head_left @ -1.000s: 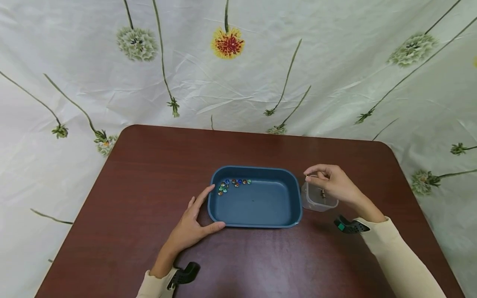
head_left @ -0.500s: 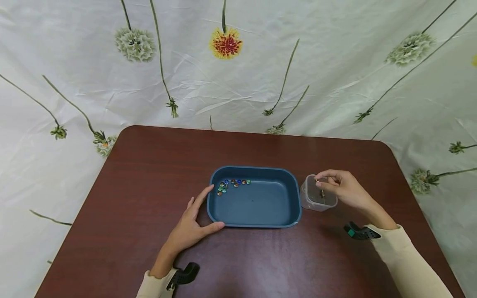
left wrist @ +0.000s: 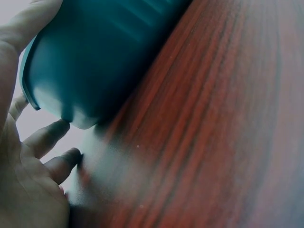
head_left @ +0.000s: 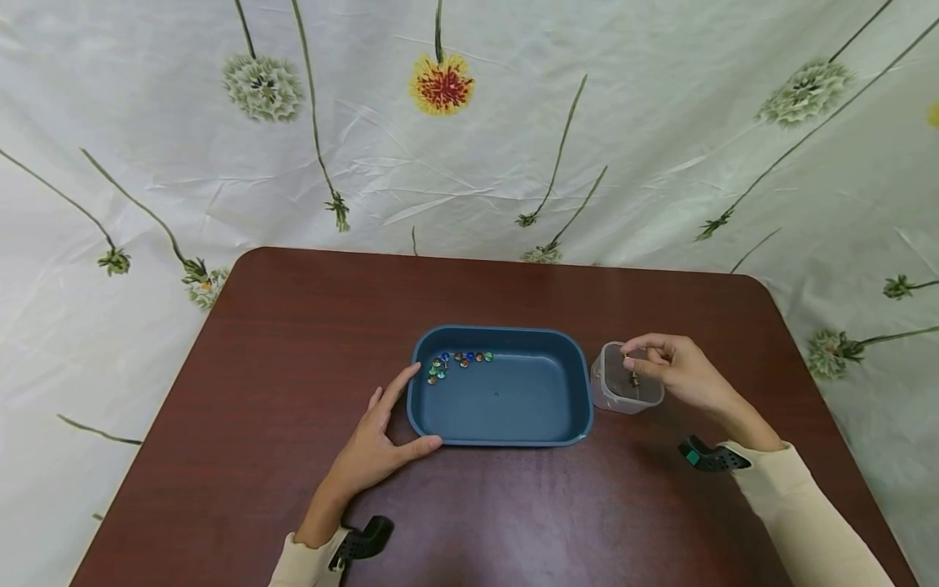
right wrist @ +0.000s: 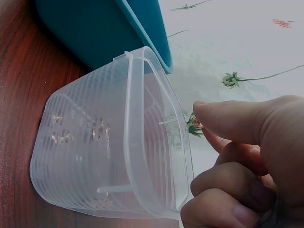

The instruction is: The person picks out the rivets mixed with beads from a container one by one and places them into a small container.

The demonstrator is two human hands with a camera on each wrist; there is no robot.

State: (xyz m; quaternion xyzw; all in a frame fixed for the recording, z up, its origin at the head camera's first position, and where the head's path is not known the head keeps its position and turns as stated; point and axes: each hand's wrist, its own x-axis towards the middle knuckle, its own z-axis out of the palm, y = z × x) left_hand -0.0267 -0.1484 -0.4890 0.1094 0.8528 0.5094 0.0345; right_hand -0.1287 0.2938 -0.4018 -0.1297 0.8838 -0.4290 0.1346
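In the head view a blue plastic tray [head_left: 499, 408] holds several coloured glass marbles [head_left: 438, 368] toward its upper left corner. My left hand [head_left: 374, 448] rests against the tray's left end, thumb at the near corner and fingers spread along the rim. Right of the tray stands a small clear plastic box [head_left: 616, 399] with several small gold-coloured pieces [right wrist: 100, 129] showing through its wall. Over the box's opening, my right hand [head_left: 675, 371] pinches a small round coppery piece [right wrist: 197, 122] between thumb and index finger; its exact kind is mostly hidden by the fingertips.
Both containers stand on a dark reddish-brown table [head_left: 330, 302] with rounded far corners. A white cloth with printed flowers [head_left: 660, 147] hangs behind it. Each wrist wears a black camera strap [head_left: 711, 456].
My right hand has moved right, from the box's left edge to over its opening, and has stayed there for the last half second. The left hand and the tray have kept their places.
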